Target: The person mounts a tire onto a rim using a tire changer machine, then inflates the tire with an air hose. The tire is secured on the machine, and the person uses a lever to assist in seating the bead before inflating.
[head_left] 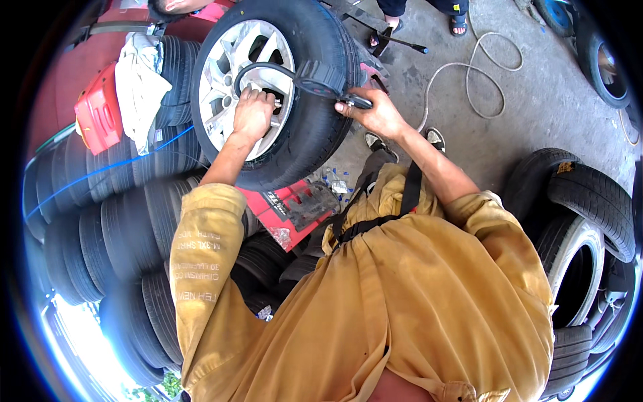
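The black rubber tyre on its silver alloy wheel (268, 87) sits upright on the red tyre machine (288, 208), up in the top middle of the view, right in front of the person. The left hand (252, 114) is pressed into the spokes near the hub, fingers curled down around the end of a black hose (258, 69) where it meets the rim; whether that grip is actually clamped tight on the hose end, can't tell, the fingers hide it. The hose loops up and across to a black handheld inflator gauge (320, 84) lying against the tread. The right hand (375, 114) has its grip closed round the gauge's handle, thumb on top. A pale air line (479, 74) snakes in loops over the concrete floor (549, 100) beyond that hand. Rows of worn black tyres (107, 228) are stacked to the left, with a red plastic box (98, 117) and a white rag (139, 87) on top, and more tyres (583, 221) piled on the right. Someone's sandalled feet (458, 24) show at the top edge.
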Action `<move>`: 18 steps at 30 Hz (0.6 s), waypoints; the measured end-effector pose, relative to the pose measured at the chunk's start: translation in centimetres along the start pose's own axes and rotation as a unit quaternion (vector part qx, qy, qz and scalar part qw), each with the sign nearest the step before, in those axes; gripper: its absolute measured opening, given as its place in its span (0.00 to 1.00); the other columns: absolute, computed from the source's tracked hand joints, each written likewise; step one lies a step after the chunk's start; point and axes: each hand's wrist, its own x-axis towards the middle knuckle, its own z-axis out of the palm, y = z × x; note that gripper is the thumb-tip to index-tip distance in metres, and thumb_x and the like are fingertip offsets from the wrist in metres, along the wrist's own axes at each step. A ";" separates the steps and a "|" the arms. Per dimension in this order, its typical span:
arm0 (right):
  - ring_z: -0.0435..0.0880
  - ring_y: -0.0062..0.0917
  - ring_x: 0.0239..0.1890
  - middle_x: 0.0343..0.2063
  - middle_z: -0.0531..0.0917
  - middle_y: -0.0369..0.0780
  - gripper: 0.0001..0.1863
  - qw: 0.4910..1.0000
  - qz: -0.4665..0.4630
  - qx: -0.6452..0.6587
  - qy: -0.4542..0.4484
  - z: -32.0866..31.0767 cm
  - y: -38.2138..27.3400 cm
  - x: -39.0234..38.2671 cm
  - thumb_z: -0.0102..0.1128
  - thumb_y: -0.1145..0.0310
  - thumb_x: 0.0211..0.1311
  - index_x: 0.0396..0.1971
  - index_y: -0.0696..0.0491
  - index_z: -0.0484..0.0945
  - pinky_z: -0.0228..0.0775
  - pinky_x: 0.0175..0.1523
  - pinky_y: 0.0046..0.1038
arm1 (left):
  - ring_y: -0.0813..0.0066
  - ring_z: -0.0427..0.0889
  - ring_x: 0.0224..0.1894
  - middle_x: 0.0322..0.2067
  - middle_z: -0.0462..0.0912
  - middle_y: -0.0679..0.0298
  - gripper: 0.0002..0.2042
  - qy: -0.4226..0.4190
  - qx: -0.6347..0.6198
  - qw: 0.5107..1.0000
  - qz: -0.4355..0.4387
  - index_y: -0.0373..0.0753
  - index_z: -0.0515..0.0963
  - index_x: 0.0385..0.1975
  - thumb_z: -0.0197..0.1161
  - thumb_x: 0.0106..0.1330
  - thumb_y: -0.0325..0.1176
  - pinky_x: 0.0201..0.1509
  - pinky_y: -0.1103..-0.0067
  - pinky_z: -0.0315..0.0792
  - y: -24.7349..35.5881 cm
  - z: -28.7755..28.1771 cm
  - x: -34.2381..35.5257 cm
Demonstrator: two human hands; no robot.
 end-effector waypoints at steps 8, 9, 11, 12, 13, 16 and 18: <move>0.86 0.33 0.34 0.29 0.85 0.46 0.23 0.997 0.006 -0.073 -0.010 -0.7 -0.1 -0.9 0.71 0.50 0.59 0.42 0.56 0.84 0.75 0.43 0.34 | 0.53 0.75 0.51 0.46 0.78 0.55 0.12 0.269 -0.237 0.897 -0.257 0.36 0.80 0.47 0.63 0.64 0.28 0.58 0.62 0.67 7.8 0.2 -6.3; 0.86 0.34 0.33 0.28 0.85 0.46 0.23 0.997 -0.002 -0.072 0.007 -0.5 -0.2 -1.0 0.71 0.51 0.59 0.41 0.56 0.84 0.75 0.42 0.34 | 0.53 0.75 0.50 0.44 0.79 0.55 0.10 0.305 -0.274 0.859 -0.306 0.35 0.82 0.44 0.62 0.64 0.27 0.58 0.63 0.67 9.2 1.3 -8.2; 0.85 0.34 0.31 0.26 0.84 0.45 0.22 0.997 -0.021 -0.073 0.015 0.0 0.0 -1.2 0.71 0.51 0.59 0.40 0.55 0.83 0.74 0.40 0.35 | 0.54 0.77 0.48 0.44 0.79 0.51 0.09 0.361 -0.273 0.764 -0.460 0.31 0.81 0.44 0.60 0.67 0.25 0.57 0.63 0.69 12.3 4.7 -12.5; 0.84 0.35 0.29 0.26 0.83 0.46 0.21 0.996 -0.049 -0.069 0.015 0.5 0.4 -1.2 0.71 0.54 0.60 0.41 0.56 0.83 0.74 0.39 0.34 | 0.56 0.78 0.48 0.45 0.79 0.50 0.09 0.362 -0.325 0.676 -0.554 0.30 0.81 0.43 0.60 0.67 0.25 0.55 0.65 0.71 14.1 6.7 -14.9; 0.83 0.33 0.29 0.26 0.83 0.46 0.20 0.996 -0.031 -0.079 -0.009 1.3 -0.4 -1.1 0.71 0.55 0.60 0.42 0.56 0.82 0.74 0.39 0.33 | 0.60 0.79 0.44 0.41 0.79 0.52 0.10 0.393 -0.375 0.513 -0.665 0.26 0.79 0.44 0.57 0.69 0.26 0.54 0.67 0.72 16.3 9.2 -17.0; 0.76 0.19 0.26 0.22 0.81 0.42 0.16 0.997 -0.026 -0.066 -0.032 1.3 -3.0 -1.6 0.71 0.62 0.61 0.38 0.60 0.81 0.72 0.35 0.29 | 0.77 0.76 0.34 0.31 0.78 0.64 0.09 0.421 -0.530 0.141 -0.722 0.32 0.76 0.44 0.57 0.67 0.27 0.37 0.78 0.72 22.5 18.0 -22.4; 0.73 0.15 0.25 0.20 0.79 0.39 0.15 0.994 -0.019 -0.104 -0.015 1.0 -2.7 -1.6 0.73 0.63 0.60 0.36 0.61 0.82 0.69 0.32 0.27 | 0.82 0.71 0.30 0.32 0.76 0.66 0.13 0.433 -0.521 0.203 -0.707 0.28 0.75 0.48 0.58 0.69 0.30 0.34 0.82 0.67 25.0 20.8 -22.9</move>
